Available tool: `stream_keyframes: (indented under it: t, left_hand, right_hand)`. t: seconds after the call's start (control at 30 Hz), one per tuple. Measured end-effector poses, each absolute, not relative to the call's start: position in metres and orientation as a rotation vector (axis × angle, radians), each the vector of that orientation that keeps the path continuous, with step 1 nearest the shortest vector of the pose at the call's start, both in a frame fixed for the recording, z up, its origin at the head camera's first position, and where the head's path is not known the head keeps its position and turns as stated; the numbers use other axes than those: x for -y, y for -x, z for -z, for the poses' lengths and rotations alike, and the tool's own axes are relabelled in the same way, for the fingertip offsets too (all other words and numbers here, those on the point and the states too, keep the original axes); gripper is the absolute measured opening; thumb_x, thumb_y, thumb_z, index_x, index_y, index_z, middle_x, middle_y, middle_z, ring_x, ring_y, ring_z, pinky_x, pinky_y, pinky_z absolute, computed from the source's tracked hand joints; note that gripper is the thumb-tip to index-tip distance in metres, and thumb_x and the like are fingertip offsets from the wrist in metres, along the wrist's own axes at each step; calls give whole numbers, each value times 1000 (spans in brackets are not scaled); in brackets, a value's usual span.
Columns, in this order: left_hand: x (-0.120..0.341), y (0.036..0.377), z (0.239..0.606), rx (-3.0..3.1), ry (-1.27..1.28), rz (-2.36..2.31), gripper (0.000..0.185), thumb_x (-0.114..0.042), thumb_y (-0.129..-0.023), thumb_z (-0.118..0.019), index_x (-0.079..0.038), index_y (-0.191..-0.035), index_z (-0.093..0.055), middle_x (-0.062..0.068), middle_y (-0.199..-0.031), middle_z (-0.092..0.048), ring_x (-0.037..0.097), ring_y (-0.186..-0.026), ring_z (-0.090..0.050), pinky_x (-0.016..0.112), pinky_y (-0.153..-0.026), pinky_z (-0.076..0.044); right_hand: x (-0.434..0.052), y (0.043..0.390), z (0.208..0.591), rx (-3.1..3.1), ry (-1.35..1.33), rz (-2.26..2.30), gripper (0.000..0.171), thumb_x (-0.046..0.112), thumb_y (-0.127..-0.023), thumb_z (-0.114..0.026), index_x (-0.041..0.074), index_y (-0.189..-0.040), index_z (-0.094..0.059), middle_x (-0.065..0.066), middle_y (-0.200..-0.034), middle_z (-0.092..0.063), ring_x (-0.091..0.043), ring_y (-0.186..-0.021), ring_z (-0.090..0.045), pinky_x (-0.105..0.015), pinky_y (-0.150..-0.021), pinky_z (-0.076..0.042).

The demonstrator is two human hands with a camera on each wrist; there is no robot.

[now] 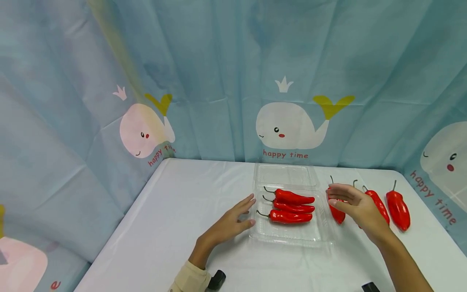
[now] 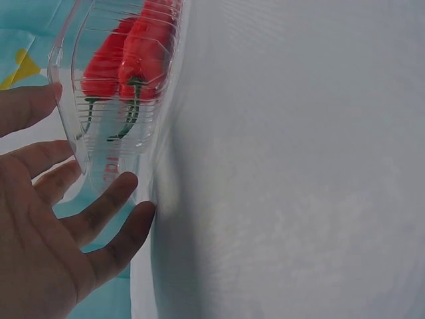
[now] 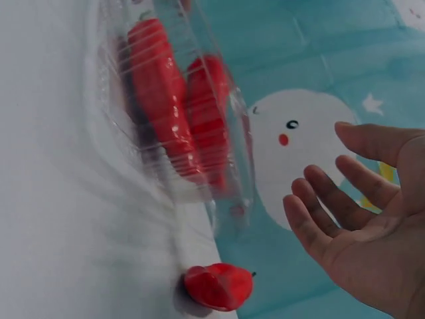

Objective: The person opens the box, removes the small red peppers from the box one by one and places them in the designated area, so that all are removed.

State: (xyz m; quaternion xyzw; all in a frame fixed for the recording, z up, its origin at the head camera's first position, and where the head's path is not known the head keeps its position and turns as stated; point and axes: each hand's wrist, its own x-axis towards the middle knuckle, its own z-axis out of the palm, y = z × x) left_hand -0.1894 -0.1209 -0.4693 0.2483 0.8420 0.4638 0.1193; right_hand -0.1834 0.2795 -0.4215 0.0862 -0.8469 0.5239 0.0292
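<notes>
A clear plastic clamshell tray (image 1: 292,237) lies on the white table with its lid (image 1: 284,175) folded open at the back. Three red peppers (image 1: 292,207) lie side by side in it, stems pointing left. My left hand (image 1: 240,215) is open, its straight fingers reaching the tray's left rim; contact is unclear. In the left wrist view the left hand (image 2: 60,226) spreads beside the tray wall (image 2: 106,153). My right hand (image 1: 350,200) hovers open just right of the tray, above a loose red pepper (image 1: 338,214). The right hand (image 3: 352,226) holds nothing.
Two more loose red peppers (image 1: 379,205) (image 1: 398,210) lie right of my right hand. A blue whale-print curtain (image 1: 288,125) closes off the back and sides. The table edge (image 1: 120,227) runs diagonally on the left. Bare table lies left of the tray.
</notes>
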Motion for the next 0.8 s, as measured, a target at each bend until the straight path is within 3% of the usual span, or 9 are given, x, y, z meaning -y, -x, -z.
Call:
stream_keyframes:
  t: [0.17,0.4,0.63,0.8]
  left_hand:
    - [120,190,470,-2462,-723,-1356,68,-30,-107,-60,-13,-168,-32,0,-178,-19,34,-146,-52,56,-114,-48]
    - [121,190,471,-2453,-742,-1369,70,-34,-107,-60,-14,-168,-32,-2,-178,-19,34,-146,-52,56,-115,-47]
    - [121,190,471,-2457,-739,-1365,70,-34,-107,-60,-13,-168,-32,-3,-178,-19,33,-145,-53,56,-115,-47]
    - [121,189,471,-2460,-739,-1364,71,-35,-107,-60,-12,-168,-32,-2,-178,-19,34,-145,-53,56,-115,-47]
  right_hand:
    - [-268,185,423,2633,-302,-1626,58,28,-102,-72,8,-152,-53,-18,-142,-64,6,-115,-64,-19,-87,-59]
    - [-252,188,427,2590,-399,-1651,56,24,-101,-73,7,-151,-54,-21,-144,-63,-6,-121,-66,-18,-90,-58]
    - [-239,192,429,2621,-457,-1611,56,25,-99,-76,7,-149,-56,-20,-143,-64,-42,-128,-65,-23,-89,-60]
    - [-233,196,432,2652,-499,-1572,59,25,-98,-77,5,-150,-55,-20,-146,-62,-47,-134,-59,-30,-92,-62]
